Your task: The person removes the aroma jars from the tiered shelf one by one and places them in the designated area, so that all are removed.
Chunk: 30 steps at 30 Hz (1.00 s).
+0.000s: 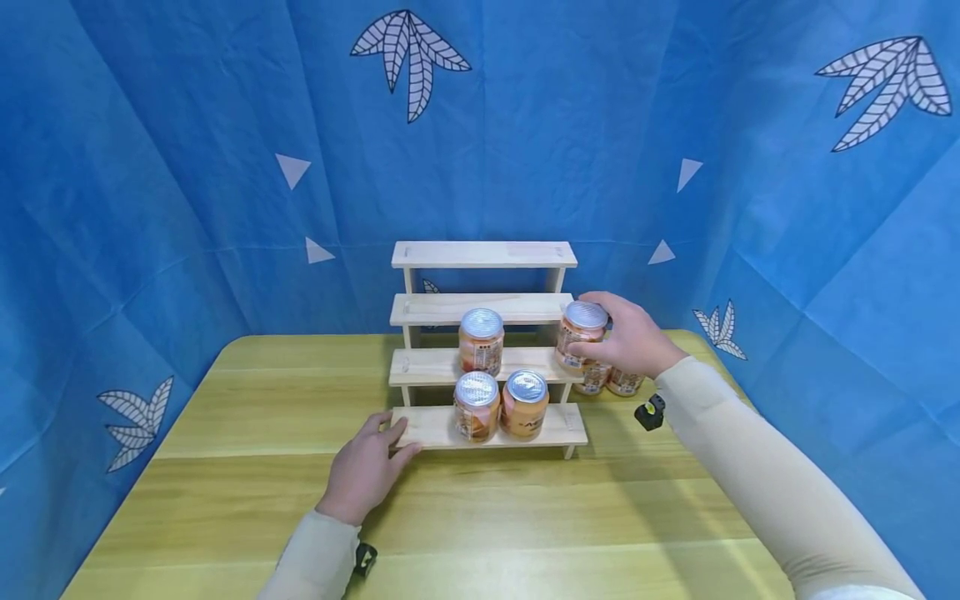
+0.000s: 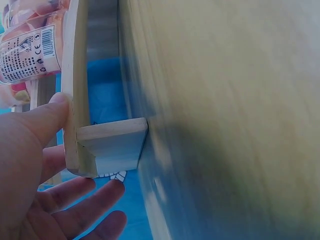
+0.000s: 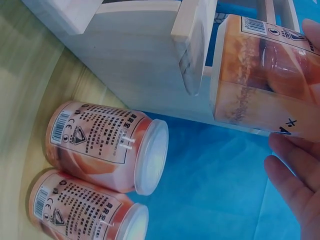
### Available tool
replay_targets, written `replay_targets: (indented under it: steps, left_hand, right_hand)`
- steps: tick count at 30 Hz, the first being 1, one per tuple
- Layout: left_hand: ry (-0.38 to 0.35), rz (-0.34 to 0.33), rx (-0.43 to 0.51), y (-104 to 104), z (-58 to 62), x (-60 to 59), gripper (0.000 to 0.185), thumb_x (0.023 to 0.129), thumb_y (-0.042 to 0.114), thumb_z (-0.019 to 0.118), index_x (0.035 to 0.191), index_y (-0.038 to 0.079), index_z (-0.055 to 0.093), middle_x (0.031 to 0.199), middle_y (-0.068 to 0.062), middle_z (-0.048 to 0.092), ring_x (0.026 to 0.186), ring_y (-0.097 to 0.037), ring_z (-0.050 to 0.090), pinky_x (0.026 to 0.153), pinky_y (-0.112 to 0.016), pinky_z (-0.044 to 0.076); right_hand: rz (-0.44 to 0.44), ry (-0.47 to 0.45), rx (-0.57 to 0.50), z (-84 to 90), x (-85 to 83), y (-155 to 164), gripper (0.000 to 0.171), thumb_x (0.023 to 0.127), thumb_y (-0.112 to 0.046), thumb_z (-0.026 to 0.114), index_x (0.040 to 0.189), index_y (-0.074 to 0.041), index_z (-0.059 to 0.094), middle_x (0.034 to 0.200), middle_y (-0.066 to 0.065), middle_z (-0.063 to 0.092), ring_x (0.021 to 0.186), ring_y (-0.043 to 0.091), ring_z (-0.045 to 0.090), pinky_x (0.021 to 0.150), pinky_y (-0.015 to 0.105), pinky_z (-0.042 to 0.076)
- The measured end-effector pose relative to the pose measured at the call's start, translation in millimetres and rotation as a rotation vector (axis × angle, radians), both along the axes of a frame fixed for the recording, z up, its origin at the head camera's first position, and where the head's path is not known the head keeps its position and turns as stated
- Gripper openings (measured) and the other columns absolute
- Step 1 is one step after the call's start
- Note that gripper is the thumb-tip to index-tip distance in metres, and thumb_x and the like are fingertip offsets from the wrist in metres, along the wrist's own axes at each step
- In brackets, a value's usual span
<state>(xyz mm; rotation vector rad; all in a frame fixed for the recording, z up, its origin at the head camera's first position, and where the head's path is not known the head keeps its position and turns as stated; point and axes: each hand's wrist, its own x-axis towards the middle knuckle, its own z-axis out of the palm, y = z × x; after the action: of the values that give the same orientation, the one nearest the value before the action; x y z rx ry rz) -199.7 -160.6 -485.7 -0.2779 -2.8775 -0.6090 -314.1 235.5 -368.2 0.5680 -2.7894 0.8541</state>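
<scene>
Right hand (image 1: 633, 337) grip holding can (image 1: 581, 334) at right end of stepped rack (image 1: 483, 254), second tier | left hand (image 1: 365, 467) grip wide, steadying rack's bottom-left corner | yellow wooden counter (image 1: 247, 467) | blue leaf-print backdrop (image 1: 187, 150) behind rack.

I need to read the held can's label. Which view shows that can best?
The right wrist view: the held can fills it, barcode and print visible. The head view shows the can small in the right hand. The left wrist view doesn't show it.
</scene>
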Motion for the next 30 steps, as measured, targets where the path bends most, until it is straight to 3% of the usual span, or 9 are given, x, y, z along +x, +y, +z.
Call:
replay_targets:
  steps: [30]
  left_hand:
    - [-0.002, -0.001, 0.003, 0, -1.4, -1.1, 0.057, 0.093, 0.041, 0.072, 0.137, 0.007, 0.062, 0.143, -0.022, 0.053, 0.112, -0.041, 0.065, 0.084, -0.050, 0.058]
  right_hand:
    - [-0.117, 0.036, -0.034, 1.3, 1.4, 48, 0.082, 0.085, -0.043, 0.081, 0.145, -0.003, 0.043, 0.133, 0.019, 0.054, 0.111, 0.038, 0.059, 0.087, 0.058, 0.053]
